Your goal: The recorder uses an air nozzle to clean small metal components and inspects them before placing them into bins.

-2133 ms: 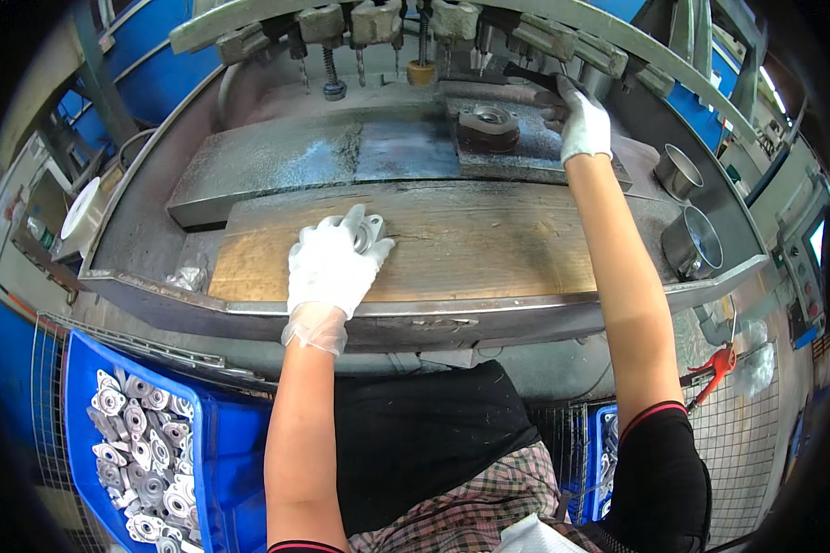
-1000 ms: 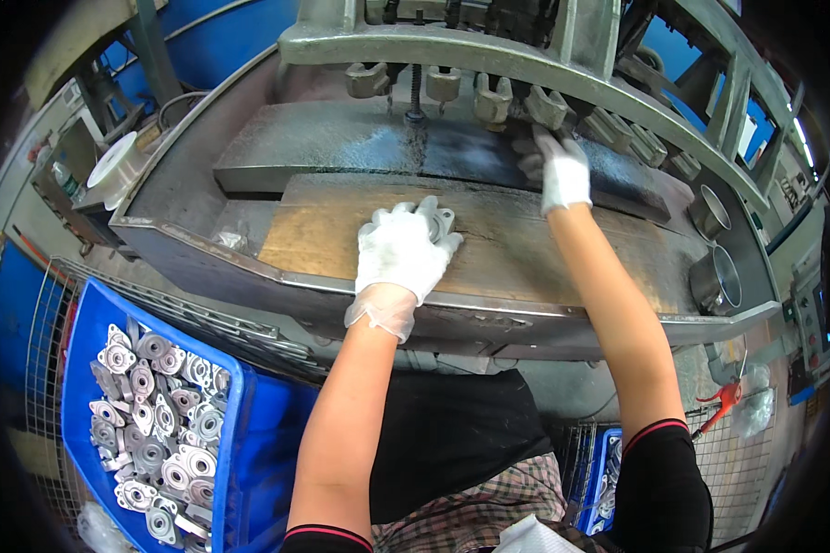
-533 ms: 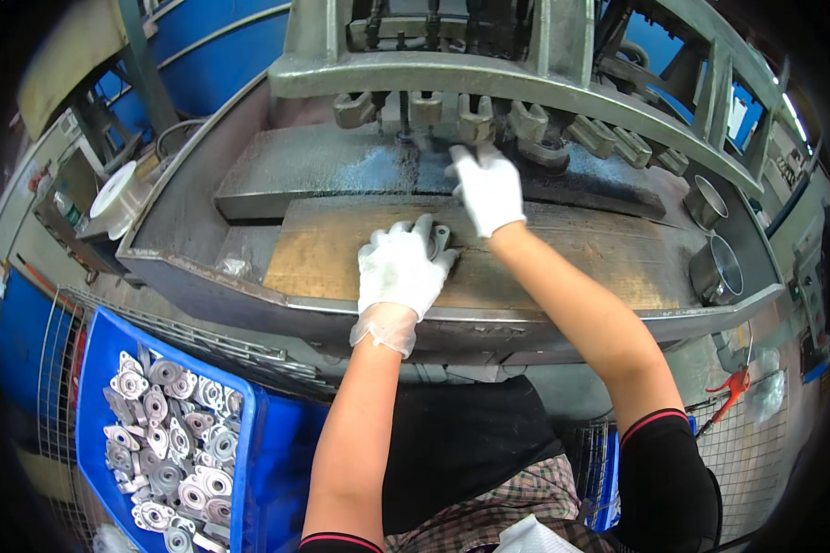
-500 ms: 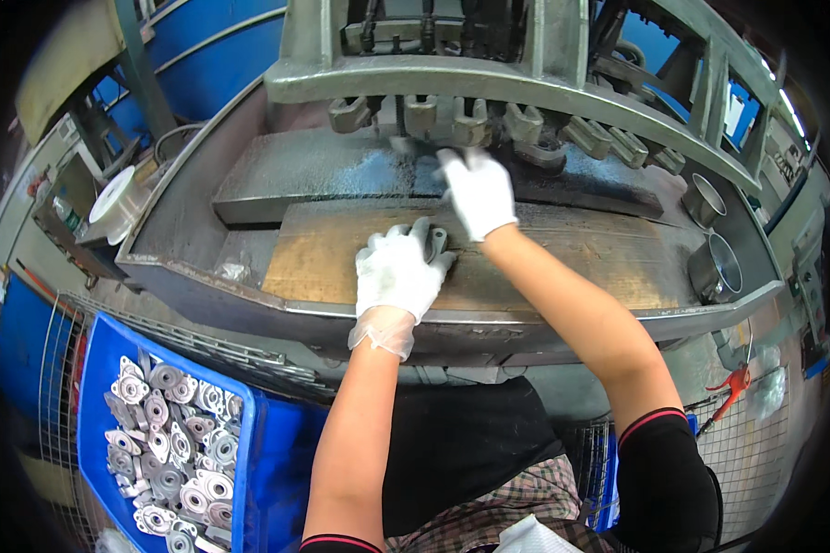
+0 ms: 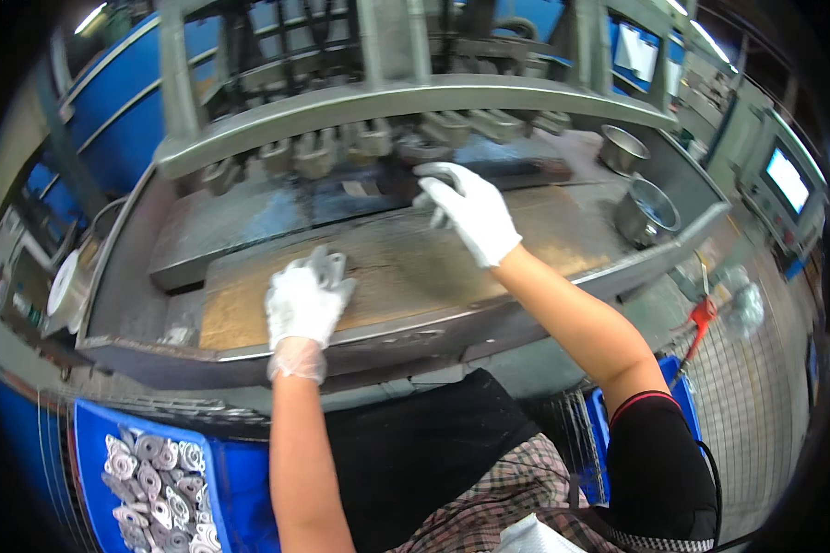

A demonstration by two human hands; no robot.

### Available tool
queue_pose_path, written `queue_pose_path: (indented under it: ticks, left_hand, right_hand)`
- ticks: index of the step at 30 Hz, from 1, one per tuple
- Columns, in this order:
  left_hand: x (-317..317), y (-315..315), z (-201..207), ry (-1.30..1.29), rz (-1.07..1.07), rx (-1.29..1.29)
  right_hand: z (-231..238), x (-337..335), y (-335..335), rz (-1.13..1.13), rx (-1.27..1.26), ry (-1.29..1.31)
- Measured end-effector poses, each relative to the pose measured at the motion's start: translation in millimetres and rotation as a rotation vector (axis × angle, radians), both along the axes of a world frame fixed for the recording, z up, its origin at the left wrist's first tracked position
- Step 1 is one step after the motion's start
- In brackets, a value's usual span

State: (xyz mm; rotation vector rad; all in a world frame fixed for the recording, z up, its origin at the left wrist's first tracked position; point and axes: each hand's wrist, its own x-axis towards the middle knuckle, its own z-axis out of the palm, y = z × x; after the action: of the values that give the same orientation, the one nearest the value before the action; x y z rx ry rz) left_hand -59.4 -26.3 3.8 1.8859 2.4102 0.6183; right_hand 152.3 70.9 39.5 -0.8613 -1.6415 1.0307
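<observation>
Right hand (image 5: 470,212) now further right, fingers apparently clenched on a grey part (image 5: 436,187); left hand (image 5: 304,300) likewise, another part (image 5: 327,267).

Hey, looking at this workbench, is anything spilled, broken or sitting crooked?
Nothing stands out. The left hand rests on the wooden board over a grey metal part, and the right hand grips another part up by the machine. The two steel bowls stand upright, and the metal parts lie inside their blue crate.

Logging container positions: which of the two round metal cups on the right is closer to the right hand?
The nearer, larger cup by the tray's front rim; the other cup sits further back, while the right hand hovers left of both.
</observation>
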Motion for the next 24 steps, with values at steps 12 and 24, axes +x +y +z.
queue_pose_path:
  ticks: [12,24]
  left_hand:
    - [7.4,-22.3,58.1,-0.13,-0.252,0.372]
    - [13.2,7.3,44.4,0.11,-0.258,0.091]
  right_hand:
    - [0.1,310.8,-45.7,-0.929,0.569,-0.418]
    - [-38.1,427.2,-54.6,-0.971,0.354,-0.62]
